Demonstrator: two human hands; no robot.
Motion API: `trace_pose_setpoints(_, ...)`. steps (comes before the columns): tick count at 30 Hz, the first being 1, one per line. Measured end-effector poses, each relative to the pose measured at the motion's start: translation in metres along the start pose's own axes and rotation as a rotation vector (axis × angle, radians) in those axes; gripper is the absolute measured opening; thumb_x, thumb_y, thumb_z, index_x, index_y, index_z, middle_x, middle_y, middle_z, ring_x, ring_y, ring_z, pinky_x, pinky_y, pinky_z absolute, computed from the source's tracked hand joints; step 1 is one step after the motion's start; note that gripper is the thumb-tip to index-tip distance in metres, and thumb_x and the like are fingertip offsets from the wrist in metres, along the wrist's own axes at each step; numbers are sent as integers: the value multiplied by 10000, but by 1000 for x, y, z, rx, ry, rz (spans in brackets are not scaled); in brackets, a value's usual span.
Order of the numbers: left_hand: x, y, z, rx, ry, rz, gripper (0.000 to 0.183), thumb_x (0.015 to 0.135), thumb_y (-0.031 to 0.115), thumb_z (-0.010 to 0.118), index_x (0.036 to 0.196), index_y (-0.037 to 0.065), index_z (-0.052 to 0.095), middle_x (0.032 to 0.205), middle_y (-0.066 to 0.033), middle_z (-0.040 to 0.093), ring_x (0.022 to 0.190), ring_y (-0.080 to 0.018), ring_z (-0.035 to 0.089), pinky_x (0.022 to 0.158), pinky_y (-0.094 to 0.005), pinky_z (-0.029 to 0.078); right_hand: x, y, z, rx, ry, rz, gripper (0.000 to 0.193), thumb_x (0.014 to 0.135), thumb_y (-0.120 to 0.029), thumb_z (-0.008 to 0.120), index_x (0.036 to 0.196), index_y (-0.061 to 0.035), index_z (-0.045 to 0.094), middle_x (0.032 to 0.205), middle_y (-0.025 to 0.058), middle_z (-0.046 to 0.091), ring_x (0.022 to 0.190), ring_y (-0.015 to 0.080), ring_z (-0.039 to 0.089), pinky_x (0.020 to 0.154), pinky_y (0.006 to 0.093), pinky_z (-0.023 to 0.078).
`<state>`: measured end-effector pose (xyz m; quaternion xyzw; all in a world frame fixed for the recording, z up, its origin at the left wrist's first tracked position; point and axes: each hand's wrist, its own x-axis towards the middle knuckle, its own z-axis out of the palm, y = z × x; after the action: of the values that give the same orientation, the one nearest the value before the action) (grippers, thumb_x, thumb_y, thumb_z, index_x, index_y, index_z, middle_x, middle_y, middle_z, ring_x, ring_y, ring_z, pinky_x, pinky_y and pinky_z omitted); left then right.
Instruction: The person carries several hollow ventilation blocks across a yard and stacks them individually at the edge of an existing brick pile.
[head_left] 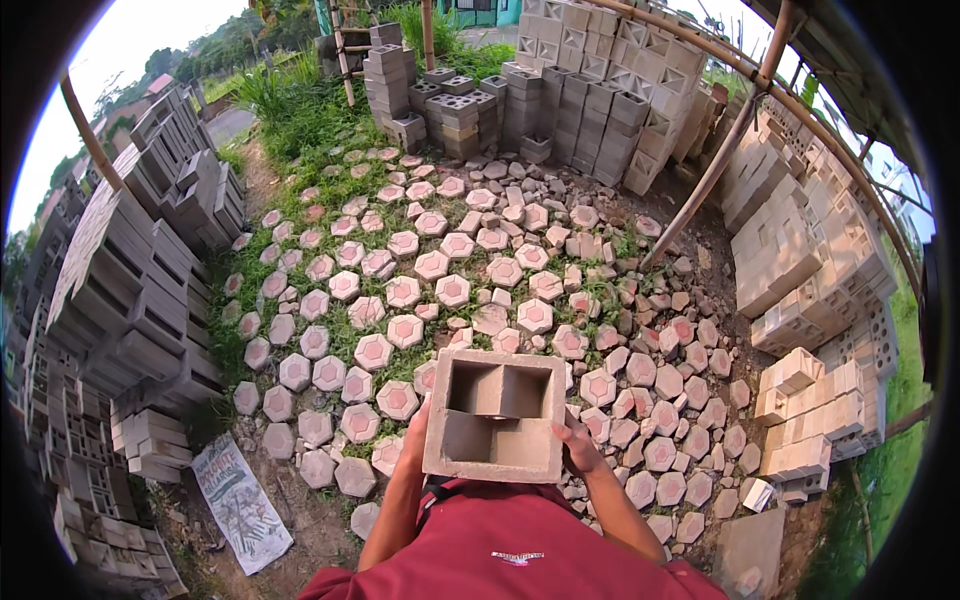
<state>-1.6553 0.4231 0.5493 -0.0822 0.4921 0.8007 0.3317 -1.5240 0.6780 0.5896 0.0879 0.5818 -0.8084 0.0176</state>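
A square, tan concrete vent block (495,462) is held in front of my red shirt, its hollow face turned up toward me. Thin inner walls split its hollow into several compartments. My left hand (417,438) grips the block's left side, with most of its fingers hidden behind it. On the opposite side, my right hand (579,446) is closed around the right edge near the lower corner. Below and beyond the block lie hexagonal paving stones (397,400) with reddish centres, set among grass and dirt.
Stacked grey blocks (130,260) line the left, and hollow blocks (460,110) stand at the back. More pale vent blocks (780,250) are piled on the right, near a leaning bamboo pole (715,175). Broken rubble (640,300) covers ground right of centre; a printed sack (240,505) lies lower left.
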Motion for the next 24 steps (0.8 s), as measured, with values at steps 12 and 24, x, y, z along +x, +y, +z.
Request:
trace_pose_setpoints(12, 163, 80, 1, -75, -83, -4, 473, 971, 455, 382, 1138, 53, 570, 954, -42, 616, 796, -135, 597, 683, -288, 507, 164, -65, -15, 133, 10, 165, 770, 819, -266, 648, 1417, 8, 246, 1347, 132, 409, 1229, 213, 412, 1032, 341, 330)
trace_pose_setpoints(24, 402, 196, 48, 55, -46, 93, 500, 955, 426, 400, 1178, 4, 550, 1047, -88, 626, 897, -180, 599, 835, -320, 478, 420, -81, -110, 209, -8, 148, 659, 791, -211, 642, 1354, -28, 352, 1194, 96, 513, 1071, 185, 524, 930, 340, 431)
